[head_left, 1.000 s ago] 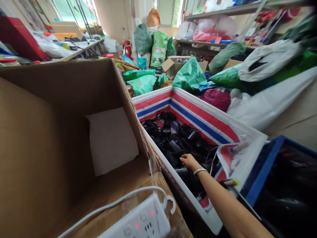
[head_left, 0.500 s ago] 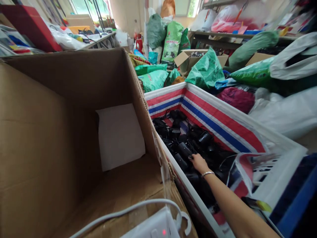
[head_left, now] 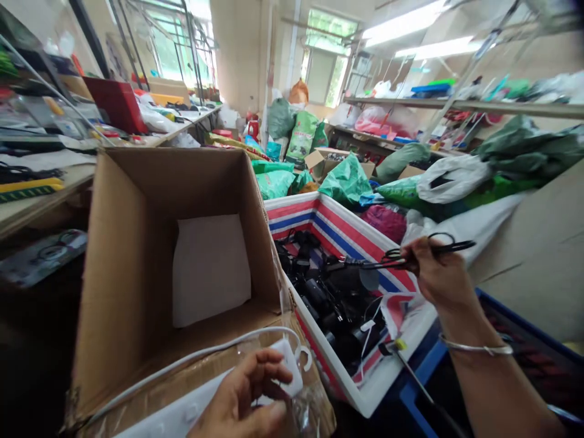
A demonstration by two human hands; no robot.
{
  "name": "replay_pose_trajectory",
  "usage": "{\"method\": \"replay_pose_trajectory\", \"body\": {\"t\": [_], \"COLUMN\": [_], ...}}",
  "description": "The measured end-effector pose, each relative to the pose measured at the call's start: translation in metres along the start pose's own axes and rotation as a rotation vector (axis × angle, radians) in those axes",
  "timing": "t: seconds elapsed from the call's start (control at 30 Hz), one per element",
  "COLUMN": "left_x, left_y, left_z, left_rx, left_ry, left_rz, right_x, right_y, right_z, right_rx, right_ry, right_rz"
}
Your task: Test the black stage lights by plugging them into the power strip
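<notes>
My right hand, with a bangle on the wrist, is closed round a bundled black cable above the right side of a white crate. The cable's strands stretch left over the crate; what hangs at their far end is blurred. Inside the crate lies a heap of black power adapters with tangled cords, on a red, white and blue striped lining. My left hand is open at the bottom, its fingers bent and apart, holding nothing. Just under it is a white power strip.
An open cardboard box stands left of the crate, a white sheet inside. A blue crate and a metal rod are at lower right. Green sacks crowd behind. A cluttered bench runs along the left.
My right hand has risen out of the adapter heap, lifting the black cable up and right. My left hand has come into view over the power strip. The view has tilted up.
</notes>
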State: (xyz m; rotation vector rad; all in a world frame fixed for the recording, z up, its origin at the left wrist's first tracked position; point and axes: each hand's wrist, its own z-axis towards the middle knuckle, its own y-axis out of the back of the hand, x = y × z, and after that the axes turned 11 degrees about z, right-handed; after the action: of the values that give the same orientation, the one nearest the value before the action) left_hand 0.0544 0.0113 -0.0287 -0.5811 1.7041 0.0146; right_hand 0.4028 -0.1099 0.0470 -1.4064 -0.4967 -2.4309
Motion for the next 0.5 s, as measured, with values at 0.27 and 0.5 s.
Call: {"method": "replay_pose_trajectory", "body": {"t": [0.27, 0.5], "left_x": [0.025, 0.010], "left_y": [-0.045, -0.035], "left_z": [0.015, -0.031], "left_rx": [-0.084, 0.137], "left_ry": [-0.081, -0.099], "left_rz": [-0.321, -0.367], "right_x": [0.158, 0.116], "right_y": [-0.061, -0.067], "right_z": [-0.073, -0.127], "right_rx": [0.055, 0.459], "right_ry": [-0.091, 0.010], "right_rz": [0.511, 0.496]}}
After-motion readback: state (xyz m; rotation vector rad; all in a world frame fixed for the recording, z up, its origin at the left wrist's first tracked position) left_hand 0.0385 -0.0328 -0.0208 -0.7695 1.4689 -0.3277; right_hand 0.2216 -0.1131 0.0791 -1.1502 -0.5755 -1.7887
